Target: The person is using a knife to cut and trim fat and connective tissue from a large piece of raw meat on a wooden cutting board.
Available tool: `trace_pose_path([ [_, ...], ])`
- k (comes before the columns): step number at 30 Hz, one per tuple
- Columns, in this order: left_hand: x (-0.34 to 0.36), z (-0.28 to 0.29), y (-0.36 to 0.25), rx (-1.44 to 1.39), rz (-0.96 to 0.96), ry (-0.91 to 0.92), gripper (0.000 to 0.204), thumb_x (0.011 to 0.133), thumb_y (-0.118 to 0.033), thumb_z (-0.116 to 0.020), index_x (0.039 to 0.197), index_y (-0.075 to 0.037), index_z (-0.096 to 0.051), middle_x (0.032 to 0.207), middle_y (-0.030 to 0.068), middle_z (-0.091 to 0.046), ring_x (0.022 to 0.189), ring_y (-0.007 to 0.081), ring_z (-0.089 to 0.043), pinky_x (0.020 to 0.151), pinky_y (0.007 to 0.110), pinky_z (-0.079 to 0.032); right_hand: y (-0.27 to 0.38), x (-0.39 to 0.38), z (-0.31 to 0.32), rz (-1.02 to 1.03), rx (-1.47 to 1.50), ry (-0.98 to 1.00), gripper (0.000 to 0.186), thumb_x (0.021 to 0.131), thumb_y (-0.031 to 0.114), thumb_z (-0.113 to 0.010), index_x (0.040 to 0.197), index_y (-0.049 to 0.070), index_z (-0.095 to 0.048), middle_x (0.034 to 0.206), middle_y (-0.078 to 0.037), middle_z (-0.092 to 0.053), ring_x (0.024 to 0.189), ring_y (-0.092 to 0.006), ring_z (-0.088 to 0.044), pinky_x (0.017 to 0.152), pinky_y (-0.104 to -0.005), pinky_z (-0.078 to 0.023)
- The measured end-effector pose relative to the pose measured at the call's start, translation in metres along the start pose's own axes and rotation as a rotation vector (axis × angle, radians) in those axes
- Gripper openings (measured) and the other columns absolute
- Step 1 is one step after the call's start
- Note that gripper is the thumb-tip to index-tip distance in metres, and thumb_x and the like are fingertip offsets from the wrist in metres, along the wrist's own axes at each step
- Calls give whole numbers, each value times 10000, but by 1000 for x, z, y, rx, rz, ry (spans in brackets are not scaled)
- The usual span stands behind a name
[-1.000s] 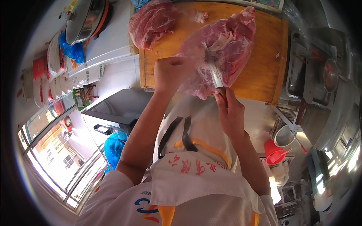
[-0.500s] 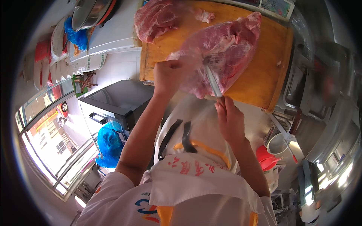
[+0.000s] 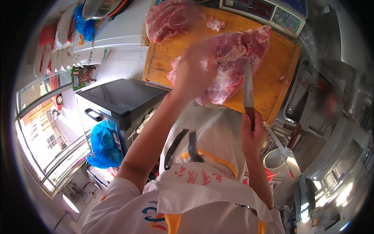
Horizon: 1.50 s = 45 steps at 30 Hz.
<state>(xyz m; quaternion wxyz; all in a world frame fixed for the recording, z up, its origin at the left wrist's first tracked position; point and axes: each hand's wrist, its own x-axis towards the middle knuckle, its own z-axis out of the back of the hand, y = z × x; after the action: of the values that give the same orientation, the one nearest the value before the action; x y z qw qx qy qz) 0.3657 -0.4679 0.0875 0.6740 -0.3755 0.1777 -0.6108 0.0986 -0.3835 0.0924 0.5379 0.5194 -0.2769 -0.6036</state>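
A large slab of raw meat [image 3: 228,82] lies on the wooden cutting board [image 3: 277,93] in front of me. My right hand [image 3: 253,136] is closed round the dark handle of a knife [image 3: 248,87]. The blade points away from me, and its tip is over the right part of the slab. My left hand [image 3: 191,76] is on or just over the slab's left part; motion smears its fingers, so their pose is unclear. Farther back on the board are a second chunk of meat [image 3: 167,22] and a small meat scrap [image 3: 215,24].
Beyond the board's far edge stands a weighing scale [image 3: 282,20]. A steel tray [image 3: 298,103] is to the right, with a white bucket [image 3: 274,159] lower down. On the left are a black-topped appliance [image 3: 120,97] and a blue plastic bag [image 3: 103,146].
The knife has moved right, from the slab's middle to its right part, and its blade stands straighter. My left hand has shifted right and is blurred. The whole view has tilted slightly.
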Motion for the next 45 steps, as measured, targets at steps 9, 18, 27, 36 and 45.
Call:
trace_pose_path([
  [9, 18, -26, 4, 161, 61, 151, 168, 823, -63, -775, 958, -28, -681, 943, 186, -698, 909, 442, -691, 814, 487, -576, 0, 1, 12, -7, 54, -28, 189, 1123, 139, -670, 1246, -4, -676, 834, -15, -603, 724, -79, -516, 673, -255, -478],
  [18, 31, -3, -9, 154, 201, 293, 194, 804, -139, -827, 865, 7, -715, 736, 185, -641, 667, 361, -569, 677, 411, -539, 6, 19, -13, 80, 5, 82, 161, 1110, 132, -671, 1228, 25, -694, 827, -84, -656, 664, -164, -595, 649, -309, -505],
  [27, 28, 8, 4, 109, 245, 397, 192, 807, -133, -815, 922, 20, -798, 683, 100, -647, 628, 129, -553, 643, 334, -529, 10, 35, -45, 185, -165, 60, 147, 1097, 167, -673, 1105, 28, -626, 869, -169, -713, 734, -399, -697, 653, -481, -545],
  [36, 5, 19, 12, 0, 363, 242, 145, 801, -109, -810, 870, 13, -771, 686, 33, -674, 660, 72, -588, 641, 289, -521, 13, 9, -34, 166, -143, 110, 115, 1082, 121, -680, 1121, 29, -624, 902, -176, -710, 772, -396, -707, 682, -469, -556],
  [45, -18, 25, 21, 118, 228, 254, 113, 812, -96, -803, 825, -12, -728, 702, -14, -642, 680, 53, -562, 637, 273, -494, -7, 12, -18, 220, -266, 201, 132, 1082, 120, -683, 1160, 19, -649, 861, -194, -684, 747, -387, -702, 664, -422, -553],
])
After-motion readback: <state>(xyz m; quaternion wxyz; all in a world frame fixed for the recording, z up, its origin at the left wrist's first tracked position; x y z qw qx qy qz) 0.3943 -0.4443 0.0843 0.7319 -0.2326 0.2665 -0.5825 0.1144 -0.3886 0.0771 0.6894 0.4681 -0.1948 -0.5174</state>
